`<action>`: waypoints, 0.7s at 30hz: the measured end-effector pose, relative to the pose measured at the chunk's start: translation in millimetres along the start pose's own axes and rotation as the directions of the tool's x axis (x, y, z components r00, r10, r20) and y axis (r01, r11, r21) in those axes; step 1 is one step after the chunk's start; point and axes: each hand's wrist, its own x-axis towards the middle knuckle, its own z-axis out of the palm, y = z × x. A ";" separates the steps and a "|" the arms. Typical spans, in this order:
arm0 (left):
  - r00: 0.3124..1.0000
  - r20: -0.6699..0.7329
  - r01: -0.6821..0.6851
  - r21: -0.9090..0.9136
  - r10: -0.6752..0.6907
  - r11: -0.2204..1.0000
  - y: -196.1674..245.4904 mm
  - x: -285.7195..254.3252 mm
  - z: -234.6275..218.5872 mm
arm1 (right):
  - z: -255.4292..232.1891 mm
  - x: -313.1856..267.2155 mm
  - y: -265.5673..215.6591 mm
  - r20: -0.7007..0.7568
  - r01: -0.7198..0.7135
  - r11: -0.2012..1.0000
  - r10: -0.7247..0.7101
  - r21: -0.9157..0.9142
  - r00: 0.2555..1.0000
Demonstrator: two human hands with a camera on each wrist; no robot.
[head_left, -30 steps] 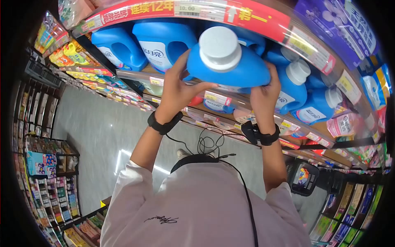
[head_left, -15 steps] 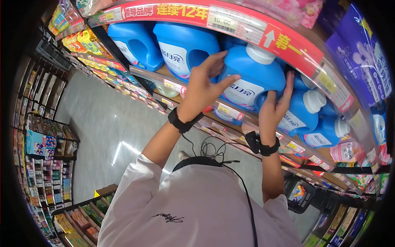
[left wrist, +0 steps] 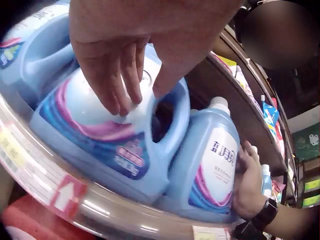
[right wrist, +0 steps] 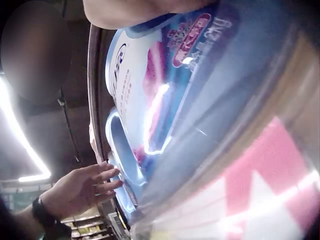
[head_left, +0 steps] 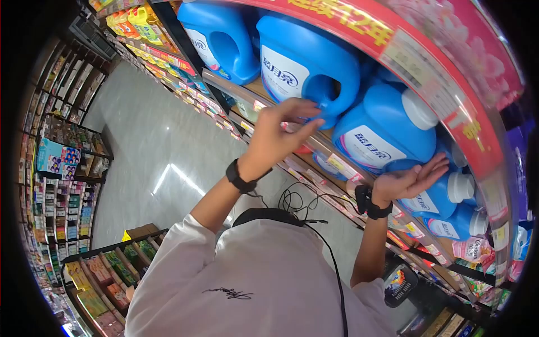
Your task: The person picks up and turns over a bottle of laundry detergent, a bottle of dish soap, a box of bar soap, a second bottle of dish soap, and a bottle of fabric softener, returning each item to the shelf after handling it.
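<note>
A blue laundry detergent bottle (head_left: pixel 373 137) with a white cap stands on the shelf, its label facing out. My right hand (head_left: pixel 410 181) is at its right side with the fingers extended; in the left wrist view that hand (left wrist: pixel 248 185) lies along the bottle's edge. To the left, my left hand (head_left: pixel 281 132) hovers in front of the handle of a larger blue detergent jug (head_left: pixel 309 48), fingers loosely bent and holding nothing. The left wrist view shows the same hand (left wrist: pixel 135 55) over that jug's label.
Another blue jug (head_left: pixel 219 42) stands farther left, and smaller white-capped bottles (head_left: pixel 429 202) are at the right. A red promotional strip (head_left: pixel 348 25) runs along the shelf above. Price tags line the shelf's front edge. Cables (head_left: pixel 303 199) hang before the person's waist.
Both hands held the white-capped bottle out at the shelf front; it now stands back on the shelf. The left hand has let go and moved left, while the right hand's fingers have straightened beside it.
</note>
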 end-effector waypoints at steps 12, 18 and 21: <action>0.999 -0.049 -0.011 -0.171 0.002 0.985 -66.7 42.8 -123.9 | 60.7 -26.7 -82.7 0.696 0.378 0.926 -0.274 0.005 0.663; 0.978 0.189 0.130 -0.214 -0.089 0.968 -110.2 44.0 -169.1 | 150.3 -46.8 -133.1 0.380 -0.507 0.845 0.531 -0.170 0.757; 0.949 0.274 0.229 -0.258 -0.156 0.939 -128.0 37.7 -181.1 | 181.8 -43.8 -132.3 0.346 -0.583 0.813 0.548 -0.005 0.762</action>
